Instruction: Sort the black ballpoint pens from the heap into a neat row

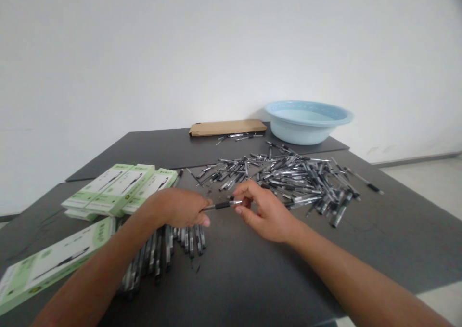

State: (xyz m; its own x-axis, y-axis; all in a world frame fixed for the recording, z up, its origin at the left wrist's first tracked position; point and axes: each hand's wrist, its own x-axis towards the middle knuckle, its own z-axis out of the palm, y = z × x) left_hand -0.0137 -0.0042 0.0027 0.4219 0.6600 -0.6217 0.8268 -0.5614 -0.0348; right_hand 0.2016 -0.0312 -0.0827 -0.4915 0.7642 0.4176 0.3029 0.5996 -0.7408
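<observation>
My left hand [186, 206] pinches pen [221, 205]; my right hand [266, 215] curls at its end, grip unclear; best kept level, steady.

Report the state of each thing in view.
Clear plastic pen with black grip: held nearly level
Left hand: closed on that pen
Right hand: curled at its tip; contact unclear
Black and clear plastic pens, right: heaped, jumbled
Similar pens, left: side by side, partly hidden
Green and white cardboard boxes: lying flat, some stacked
Round light blue plastic basin: upright
Long brown cardboard piece: lying flat
</observation>
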